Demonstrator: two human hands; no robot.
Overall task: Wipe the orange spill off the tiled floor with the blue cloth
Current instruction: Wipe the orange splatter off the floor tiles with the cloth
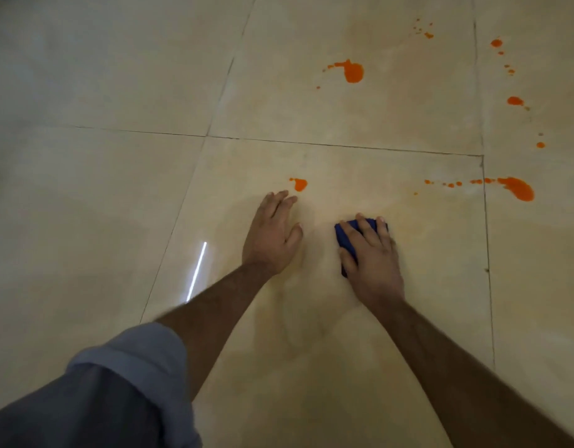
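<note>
Blue cloth (347,236) under right hand (371,253), pressed flat on floor (117,189)

Bare tiled floor (85,189) is seen wide open to the left and beyond, nothing standing on it. The way ahead of the right hand (371,253), laid flat on the blue cloth (345,236), is unblocked up to the orange trail (518,188) at right and the large blot (353,72) farther off. Only the left hand (272,234) is planted on the tile just beside, below a small orange spot (300,184).
</note>
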